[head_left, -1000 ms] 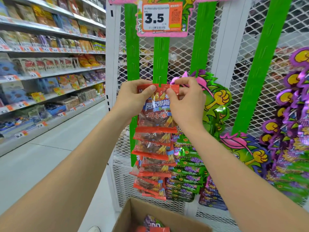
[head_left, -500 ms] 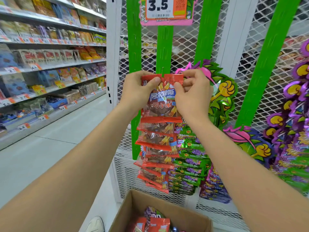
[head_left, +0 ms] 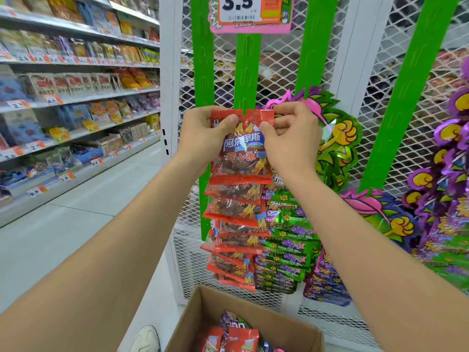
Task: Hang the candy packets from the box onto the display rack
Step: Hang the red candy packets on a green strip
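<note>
Evidently both hands pinch the top seal of one red candy packet (head_left: 242,148): the left hand (head_left: 203,130) with thumb over its upper left corner, the right hand (head_left: 291,138) nipping the upper right with thumb and curled fingers. The packet is held upright against the middle green hanging strip (head_left: 247,72) of the display rack (head_left: 279,62), directly above a column of hung red packets (head_left: 236,224). The step looks like hooking it on. Next, its top probably needs lining up with a free tab and pressing home; whether it has caught cannot be told. More spare packets (head_left: 241,339) wait in the cardboard box (head_left: 198,316) below.
</note>
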`<state>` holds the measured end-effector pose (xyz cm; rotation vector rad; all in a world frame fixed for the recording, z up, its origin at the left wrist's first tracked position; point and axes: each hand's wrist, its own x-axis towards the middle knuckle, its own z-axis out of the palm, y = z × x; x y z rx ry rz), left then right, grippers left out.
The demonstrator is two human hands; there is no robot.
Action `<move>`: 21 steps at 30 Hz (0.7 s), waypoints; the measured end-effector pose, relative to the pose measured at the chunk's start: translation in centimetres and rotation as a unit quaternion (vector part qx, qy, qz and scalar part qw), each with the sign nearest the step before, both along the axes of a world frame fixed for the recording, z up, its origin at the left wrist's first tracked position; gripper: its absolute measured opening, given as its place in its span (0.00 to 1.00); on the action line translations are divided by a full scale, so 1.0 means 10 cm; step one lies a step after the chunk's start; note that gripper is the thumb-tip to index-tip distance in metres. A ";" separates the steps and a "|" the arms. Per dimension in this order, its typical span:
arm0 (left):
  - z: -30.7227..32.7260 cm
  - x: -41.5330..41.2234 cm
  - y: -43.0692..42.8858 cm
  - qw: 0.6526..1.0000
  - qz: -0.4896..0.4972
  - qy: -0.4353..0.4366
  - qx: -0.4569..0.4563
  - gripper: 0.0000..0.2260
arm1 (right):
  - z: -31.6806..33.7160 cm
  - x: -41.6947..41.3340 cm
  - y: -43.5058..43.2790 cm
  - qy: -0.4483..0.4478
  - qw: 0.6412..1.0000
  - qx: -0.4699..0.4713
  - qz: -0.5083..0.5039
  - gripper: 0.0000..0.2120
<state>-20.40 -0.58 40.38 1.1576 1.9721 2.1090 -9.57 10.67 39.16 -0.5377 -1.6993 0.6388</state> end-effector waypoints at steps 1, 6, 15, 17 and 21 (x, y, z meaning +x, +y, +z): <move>0.00 0.00 0.00 1.000 -0.003 -0.003 0.002 0.02 | 0.00 0.00 0.00 -0.001 1.000 0.000 0.000 0.13; 0.00 0.03 0.00 1.000 0.000 -0.013 0.003 0.04 | -0.06 -0.01 0.00 -0.006 1.000 0.007 -0.006 0.13; -0.34 -0.10 0.03 0.978 0.121 0.162 -0.045 0.23 | -0.23 0.31 -0.17 -0.048 0.984 0.166 -0.048 0.13; -0.55 -0.03 -0.04 0.960 0.160 0.226 -0.030 0.26 | -0.47 0.47 -0.32 -0.057 0.981 0.182 0.024 0.11; -1.32 0.20 -0.26 0.917 0.204 0.343 -0.004 0.09 | -1.31 0.77 -0.51 -0.267 0.932 0.131 0.208 0.07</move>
